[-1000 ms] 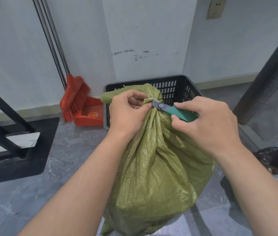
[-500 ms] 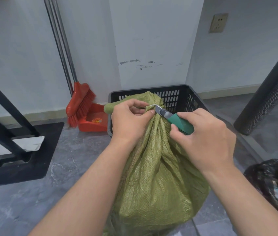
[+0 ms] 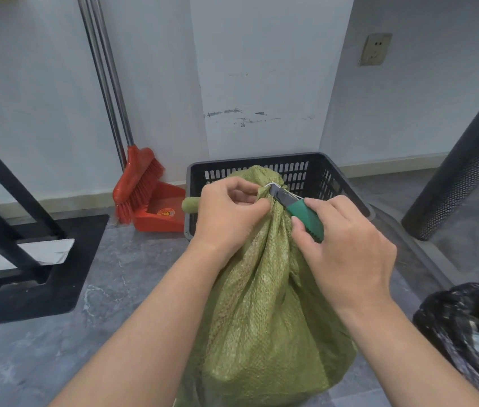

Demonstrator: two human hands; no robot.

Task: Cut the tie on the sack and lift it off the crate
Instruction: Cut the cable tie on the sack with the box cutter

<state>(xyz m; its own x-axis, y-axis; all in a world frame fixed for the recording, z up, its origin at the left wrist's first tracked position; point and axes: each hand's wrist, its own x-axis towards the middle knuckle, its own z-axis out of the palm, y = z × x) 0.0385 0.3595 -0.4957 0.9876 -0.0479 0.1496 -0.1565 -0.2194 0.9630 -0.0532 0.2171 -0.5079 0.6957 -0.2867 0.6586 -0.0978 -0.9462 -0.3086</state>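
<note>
A full green woven sack (image 3: 264, 304) stands in front of me, its gathered neck reaching up before a black slotted plastic crate (image 3: 332, 171). My left hand (image 3: 226, 212) grips the bunched neck just below a thin white tie (image 3: 270, 185). My right hand (image 3: 347, 254) holds a green-handled utility knife (image 3: 300, 210), whose dark blade end touches the tie. The sack's base and what it rests on are hidden.
A red broom (image 3: 138, 186) and a red dustpan (image 3: 162, 212) lean against the wall at left. A black metal frame (image 3: 12, 230) stands far left. A black mesh post (image 3: 461, 171) rises at right, and a black rubbish bag (image 3: 467, 327) sits at lower right.
The view has tilted up slightly. My right hand has slid further down the knife handle, showing more of it; the blade stays at the tie and my left hand keeps its grip.
</note>
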